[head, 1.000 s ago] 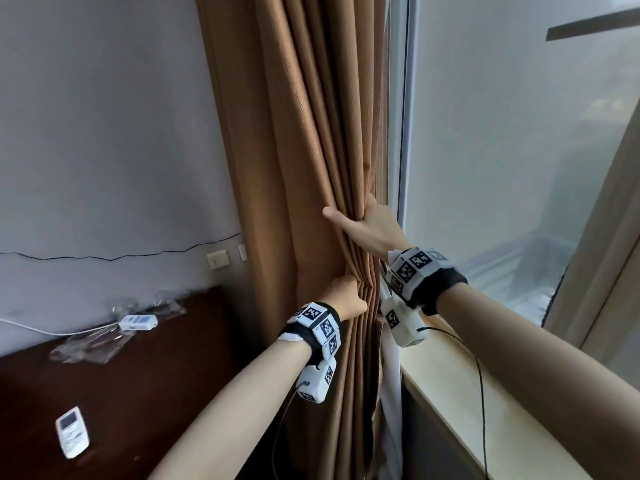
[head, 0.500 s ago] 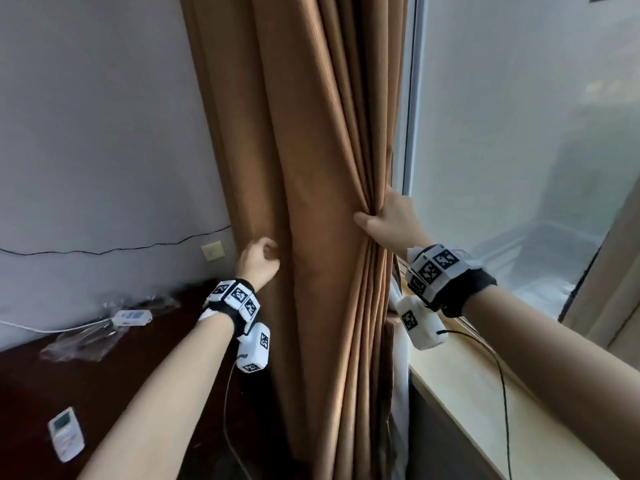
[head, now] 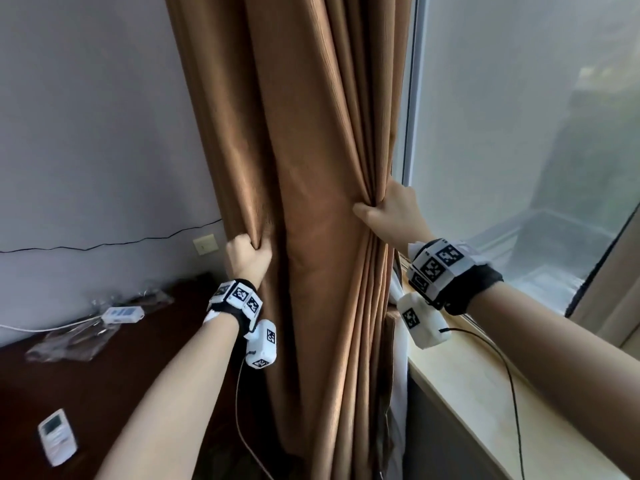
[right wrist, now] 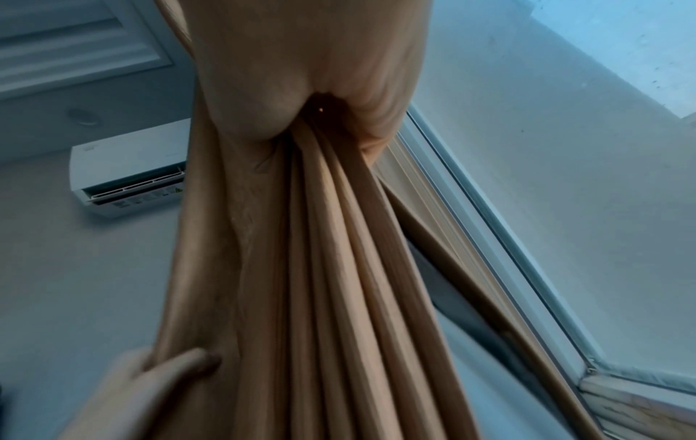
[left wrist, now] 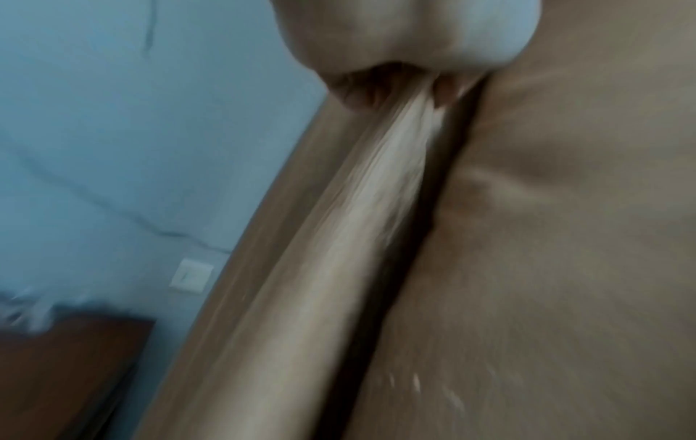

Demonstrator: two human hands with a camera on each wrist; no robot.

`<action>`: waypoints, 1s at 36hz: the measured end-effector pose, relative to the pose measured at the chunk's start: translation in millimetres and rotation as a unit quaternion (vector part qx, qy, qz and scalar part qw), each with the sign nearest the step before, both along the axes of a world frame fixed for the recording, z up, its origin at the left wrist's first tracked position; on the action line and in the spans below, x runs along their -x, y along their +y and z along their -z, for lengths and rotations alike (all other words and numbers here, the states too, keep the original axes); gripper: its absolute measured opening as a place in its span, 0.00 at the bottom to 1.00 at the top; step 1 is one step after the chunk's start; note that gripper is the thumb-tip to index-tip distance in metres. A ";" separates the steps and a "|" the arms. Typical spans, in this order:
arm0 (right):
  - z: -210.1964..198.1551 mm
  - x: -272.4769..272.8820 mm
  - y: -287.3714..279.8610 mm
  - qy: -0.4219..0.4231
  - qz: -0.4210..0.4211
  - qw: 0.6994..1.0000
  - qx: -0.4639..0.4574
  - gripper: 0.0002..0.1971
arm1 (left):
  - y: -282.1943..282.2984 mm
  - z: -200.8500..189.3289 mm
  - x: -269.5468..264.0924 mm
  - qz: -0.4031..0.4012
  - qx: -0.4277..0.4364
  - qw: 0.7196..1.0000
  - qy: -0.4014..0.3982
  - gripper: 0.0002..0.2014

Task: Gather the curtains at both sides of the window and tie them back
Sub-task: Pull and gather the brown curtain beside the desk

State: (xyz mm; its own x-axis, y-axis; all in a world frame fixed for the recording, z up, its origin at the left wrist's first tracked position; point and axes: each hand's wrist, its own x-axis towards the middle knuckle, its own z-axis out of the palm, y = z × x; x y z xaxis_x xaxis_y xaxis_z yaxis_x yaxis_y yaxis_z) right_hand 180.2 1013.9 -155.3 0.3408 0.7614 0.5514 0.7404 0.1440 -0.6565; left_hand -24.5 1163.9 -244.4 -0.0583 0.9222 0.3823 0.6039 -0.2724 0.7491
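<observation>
A brown curtain (head: 311, 168) hangs in folds at the left side of the window (head: 519, 133). My left hand (head: 247, 256) grips a fold at the curtain's outer left edge, near the wall. My right hand (head: 388, 213) holds a bunch of gathered pleats at the window-side edge, a little higher. In the left wrist view, blurred, the fingers (left wrist: 361, 95) are curled round a fold of the curtain (left wrist: 339, 238). In the right wrist view the pleats of the curtain (right wrist: 320, 238) run up out of my right hand (right wrist: 301, 98). A second curtain (head: 616, 271) hangs at the far right.
A dark wooden desk (head: 86, 393) stands to the left, with a white remote (head: 57, 436), a white device (head: 123, 314) and clear plastic on it. A wall socket (head: 205, 244) sits beside the curtain. A pale windowsill (head: 485, 410) runs under the window. An air conditioner (right wrist: 128, 169) hangs high on the wall.
My left hand let go of the pleats near the right hand, moved left and took hold of the curtain's outer edge. The right hand kept its grip on the pleats.
</observation>
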 end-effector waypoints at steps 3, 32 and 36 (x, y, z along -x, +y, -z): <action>1.6 0.5 1.9 0.003 0.002 1.000 0.005 0.12 | -30.8 -0.9 -0.9 0.036 -0.096 0.994 0.028 0.18; -3.3 0.9 -25.2 0.074 -0.025 0.997 0.005 0.16 | -151.4 -27.4 -100.8 0.267 -0.088 0.951 0.129 0.07; -5.5 5.5 -26.2 0.118 -0.042 0.992 0.021 0.33 | -148.8 -28.6 -97.0 0.281 -0.081 0.946 0.144 0.05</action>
